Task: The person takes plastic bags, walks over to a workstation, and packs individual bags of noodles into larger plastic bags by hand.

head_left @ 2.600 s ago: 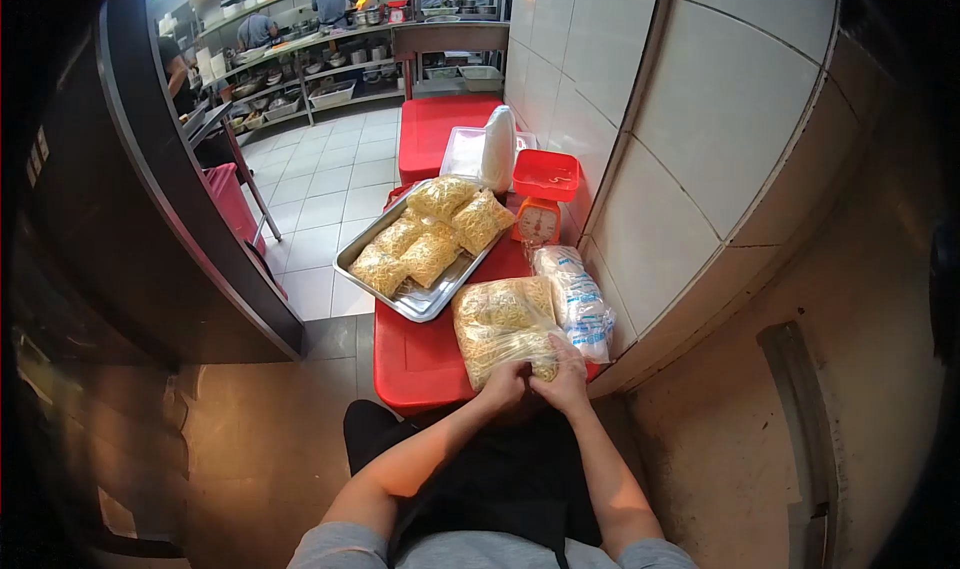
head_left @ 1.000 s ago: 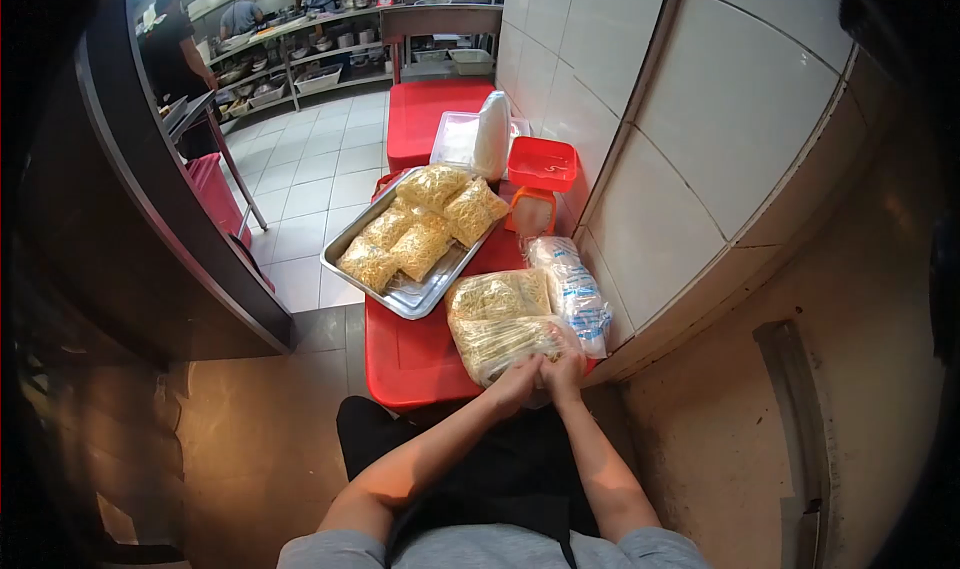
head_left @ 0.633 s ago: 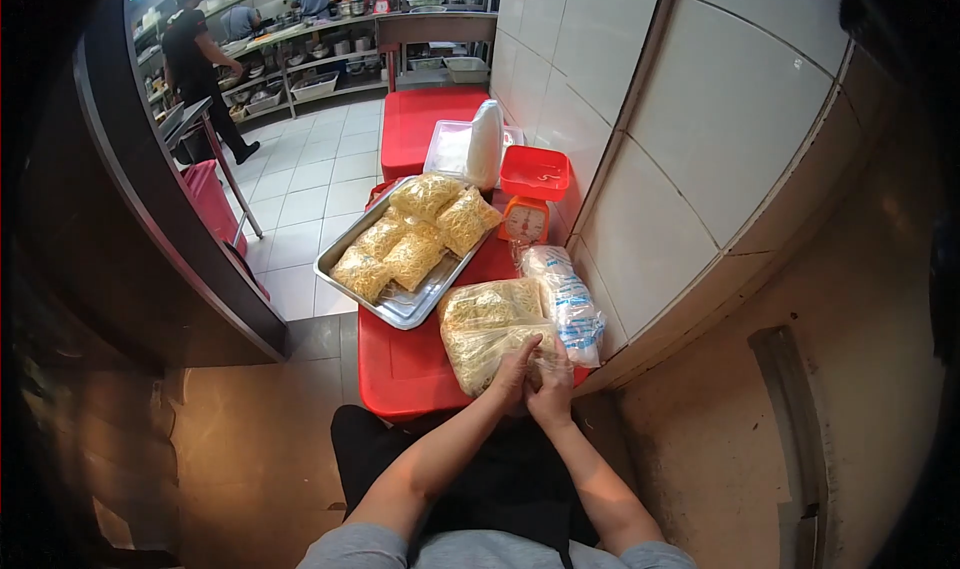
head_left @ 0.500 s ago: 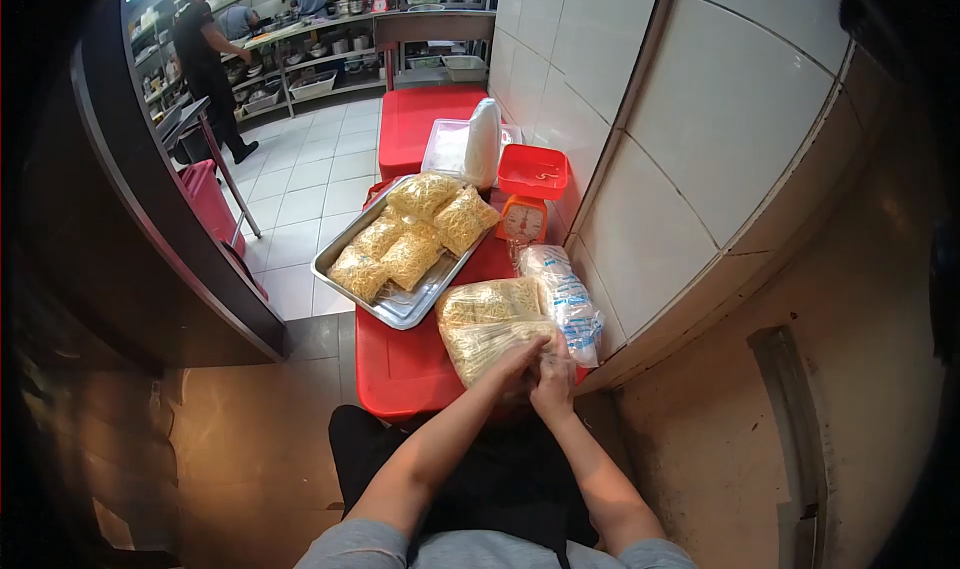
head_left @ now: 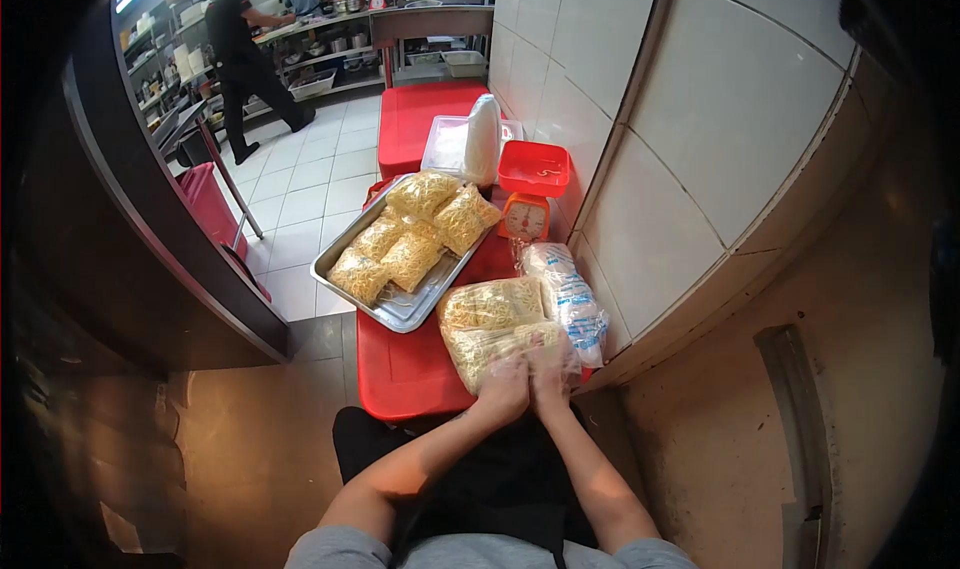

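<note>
A large clear plastic bag of pale yellow noodles (head_left: 490, 307) lies on the front of a red lid (head_left: 395, 369). At its near end, my left hand (head_left: 506, 381) and my right hand (head_left: 548, 377) are side by side, closed on thin clear plastic. Motion blurs the fingers, and the plastic partly covers them. Whether this plastic belongs to the large bag or is a separate one, I cannot tell. Just right of the noodles lies a roll of clear plastic bags with blue print (head_left: 567, 299). Several filled noodle bags (head_left: 412, 257) rest in a metal tray (head_left: 405, 319) at the left.
An orange dial scale (head_left: 525, 217) with a red pan (head_left: 535, 169) stands by the tiled wall (head_left: 670, 169). Behind the tray are a white plastic package (head_left: 483, 139) and another red lid (head_left: 425, 119). A person in dark clothes (head_left: 240, 59) is in the kitchen beyond.
My hands have drawn back toward me and slightly apart, with clear plastic around the fingers. The person in dark clothes has moved to the right.
</note>
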### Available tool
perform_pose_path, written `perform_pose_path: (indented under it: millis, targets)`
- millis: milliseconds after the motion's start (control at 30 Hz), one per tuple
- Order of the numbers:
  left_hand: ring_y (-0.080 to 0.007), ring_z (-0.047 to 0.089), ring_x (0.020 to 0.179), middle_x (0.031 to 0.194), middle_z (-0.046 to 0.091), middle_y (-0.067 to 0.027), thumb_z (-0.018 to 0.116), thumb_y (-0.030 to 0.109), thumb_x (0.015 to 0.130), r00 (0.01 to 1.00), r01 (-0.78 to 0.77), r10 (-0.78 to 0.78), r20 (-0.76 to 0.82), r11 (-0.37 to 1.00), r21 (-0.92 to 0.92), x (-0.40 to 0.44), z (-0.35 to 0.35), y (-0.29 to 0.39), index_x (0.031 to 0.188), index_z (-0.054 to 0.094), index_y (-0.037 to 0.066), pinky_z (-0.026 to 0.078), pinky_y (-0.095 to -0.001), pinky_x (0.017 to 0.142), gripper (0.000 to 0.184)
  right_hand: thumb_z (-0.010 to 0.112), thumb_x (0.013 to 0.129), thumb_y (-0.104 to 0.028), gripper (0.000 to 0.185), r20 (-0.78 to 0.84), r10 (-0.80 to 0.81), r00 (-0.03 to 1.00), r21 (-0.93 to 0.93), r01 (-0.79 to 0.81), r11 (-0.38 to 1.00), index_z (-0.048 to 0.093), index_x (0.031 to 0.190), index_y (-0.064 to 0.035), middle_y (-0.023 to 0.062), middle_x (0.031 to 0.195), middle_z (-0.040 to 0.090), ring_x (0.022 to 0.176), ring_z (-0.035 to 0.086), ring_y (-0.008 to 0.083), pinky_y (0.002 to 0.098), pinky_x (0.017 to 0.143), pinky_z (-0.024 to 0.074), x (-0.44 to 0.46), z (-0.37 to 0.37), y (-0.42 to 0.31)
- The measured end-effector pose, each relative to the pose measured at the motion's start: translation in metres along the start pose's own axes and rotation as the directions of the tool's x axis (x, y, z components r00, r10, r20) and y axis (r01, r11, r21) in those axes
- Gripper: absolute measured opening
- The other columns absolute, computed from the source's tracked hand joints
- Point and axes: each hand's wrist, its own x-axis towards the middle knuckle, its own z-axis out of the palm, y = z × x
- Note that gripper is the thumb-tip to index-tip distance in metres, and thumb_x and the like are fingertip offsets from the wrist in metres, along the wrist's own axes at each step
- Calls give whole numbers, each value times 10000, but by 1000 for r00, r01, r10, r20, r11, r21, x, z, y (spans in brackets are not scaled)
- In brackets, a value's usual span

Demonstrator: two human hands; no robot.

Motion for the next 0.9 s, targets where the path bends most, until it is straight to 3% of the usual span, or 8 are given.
perform_pose_path:
  millis: [33,100,233,367,467,600,800,900]
  targets:
    - [-429,467,1187,1302,479,-268,424,191,860,999,-32,31,16,996,86,2,2,-5,1194,530,-66,349,-458,1026,435,530,892,-292,565,-16,-216,976,-277,203,939,384,1358,-7,241,1325,449,1192,429,386,440,1007,338,-9,-3,0]
    - [-398,451,1221,1318,473,-258,404,215,872,986,-153,165,-32,959,241,10,21,-26,1237,504,-63,321,-438,1059,470,510,874,-217,490,130,-572,810,-731,468,497,454,1306,8,219,1269,506,1113,494,361,432,961,385,-34,-8,12]
    - [-357,406,1282,1363,441,-237,371,246,890,906,-349,237,352,888,299,26,13,-25,1320,433,-50,265,-404,1108,526,465,846,-124,470,365,-521,771,-439,636,634,489,1308,-35,144,1362,469,1188,480,301,430,1022,343,-14,-10,34]
    - [-349,369,1315,1372,444,-213,411,321,879,943,99,-65,327,991,-89,33,-3,-12,1336,426,-21,219,-443,1124,571,451,830,-80,463,437,-522,733,-279,662,695,512,1287,-33,129,1365,475,1240,456,281,441,1048,321,-1,-25,21]
    - [-356,315,1347,1409,400,-205,437,363,868,923,-128,-2,385,941,312,18,-5,-14,1355,417,6,142,-521,1128,604,441,846,-105,438,422,-639,642,-370,766,526,524,1271,-43,139,1341,491,1255,442,297,423,1067,305,-14,-28,37]
    - [-424,250,1357,1447,339,-194,449,347,867,934,-126,6,358,941,313,10,-16,-6,1368,400,-2,112,-542,1123,613,416,854,-101,469,459,-583,671,-86,686,722,473,1315,-33,156,1382,446,1313,376,301,459,1099,241,7,-10,45]
    - [-427,310,1319,1408,370,-238,463,278,857,995,-66,50,90,983,174,-5,-1,-13,1306,465,-16,168,-475,1129,537,454,836,-137,503,629,-396,669,-283,672,685,451,1321,-6,158,1456,352,1380,267,289,465,1127,181,26,16,48]
    - [-414,387,1253,1329,431,-263,505,192,818,950,-308,312,0,939,150,-11,32,-27,1183,541,-29,270,-447,1091,428,505,818,-155,521,642,-453,619,-175,693,700,457,1314,-2,169,1444,367,1369,287,309,456,1126,195,19,9,57]
